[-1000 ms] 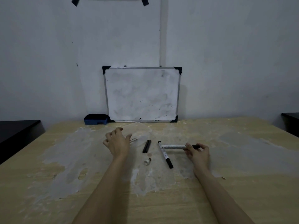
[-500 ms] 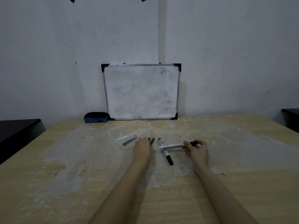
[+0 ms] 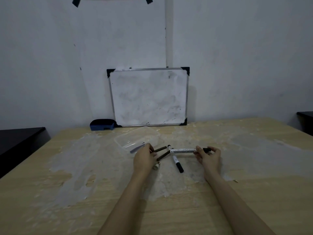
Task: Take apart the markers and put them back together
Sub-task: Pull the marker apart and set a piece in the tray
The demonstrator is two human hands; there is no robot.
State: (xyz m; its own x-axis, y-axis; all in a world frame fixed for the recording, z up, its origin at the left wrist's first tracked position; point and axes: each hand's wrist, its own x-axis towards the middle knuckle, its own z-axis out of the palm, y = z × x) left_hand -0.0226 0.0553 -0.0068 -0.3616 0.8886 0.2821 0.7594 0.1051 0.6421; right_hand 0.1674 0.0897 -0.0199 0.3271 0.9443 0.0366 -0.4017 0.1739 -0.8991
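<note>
Where it lay flat — left hand (image 3: 144, 158) now gripping dark rod (image 3: 160, 148), right hand (image 3: 209, 156) still clasping marker barrel (image 3: 182, 150).

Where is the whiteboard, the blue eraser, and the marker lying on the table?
Whiteboard (image 3: 149, 97), head view, middle of its white face.
Blue eraser (image 3: 102, 124), head view, middle of its front side.
Marker on the table (image 3: 177, 163), head view, middle of its barrel.

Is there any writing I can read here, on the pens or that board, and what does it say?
Nothing can be read.
Marker barrel in the right hand: rows of dark print, too small and blurred.
Marker lying on the table: a small dark mark on its white body, unreadable.
Whiteboard: only wiped smudges and specks, no words.
</note>
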